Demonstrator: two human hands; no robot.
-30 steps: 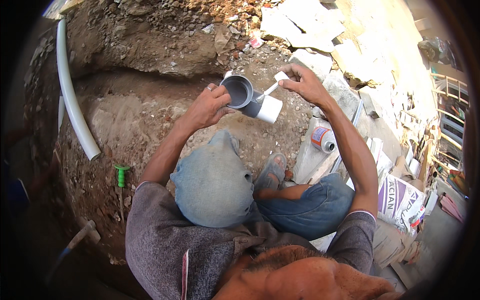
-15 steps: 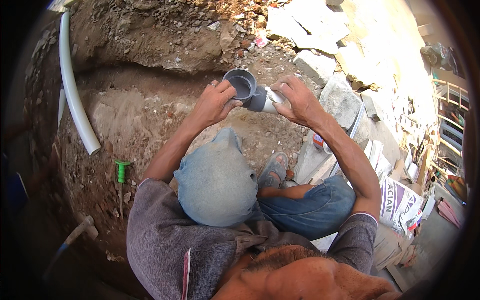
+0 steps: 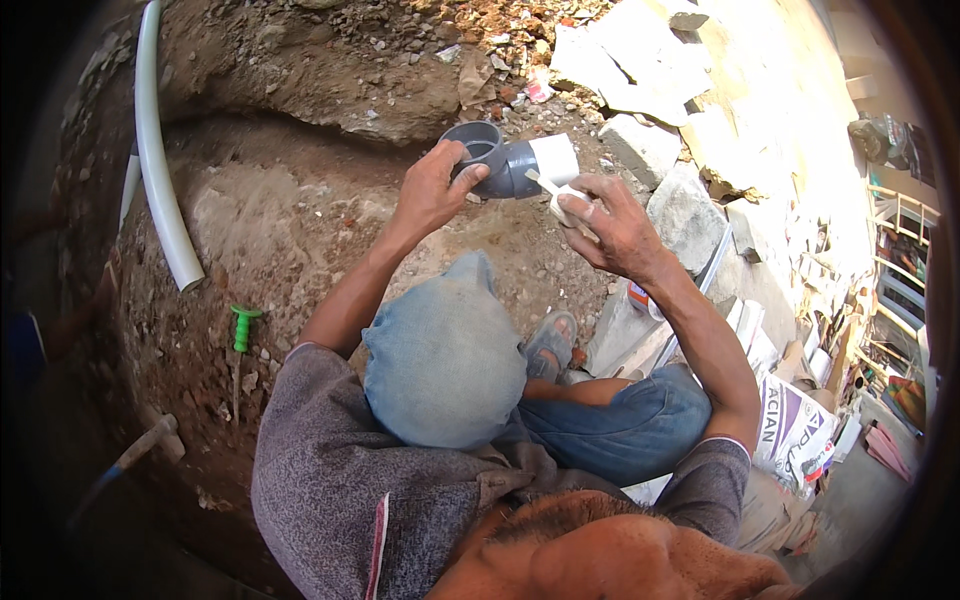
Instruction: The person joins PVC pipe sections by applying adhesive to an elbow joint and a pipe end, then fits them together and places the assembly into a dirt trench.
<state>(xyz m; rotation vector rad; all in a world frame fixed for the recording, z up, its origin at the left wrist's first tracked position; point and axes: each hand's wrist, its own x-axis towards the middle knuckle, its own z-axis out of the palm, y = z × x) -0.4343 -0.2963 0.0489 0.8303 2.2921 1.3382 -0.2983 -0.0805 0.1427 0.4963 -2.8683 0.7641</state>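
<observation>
now right hand (image 3: 610, 225) lower, white pipe (image 3: 556, 158) uncovered

Bright daylight, glare upper right, dim left, fisheye-curved edges

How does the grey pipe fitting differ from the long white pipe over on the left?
The fitting is dark grey; the pipe is white.
The fitting is short, with a wide ring opening at one end; the pipe is one long, slender length.
The left hand grips the fitting; no hand touches the pipe.
Both have smooth, rounded outsides.
</observation>
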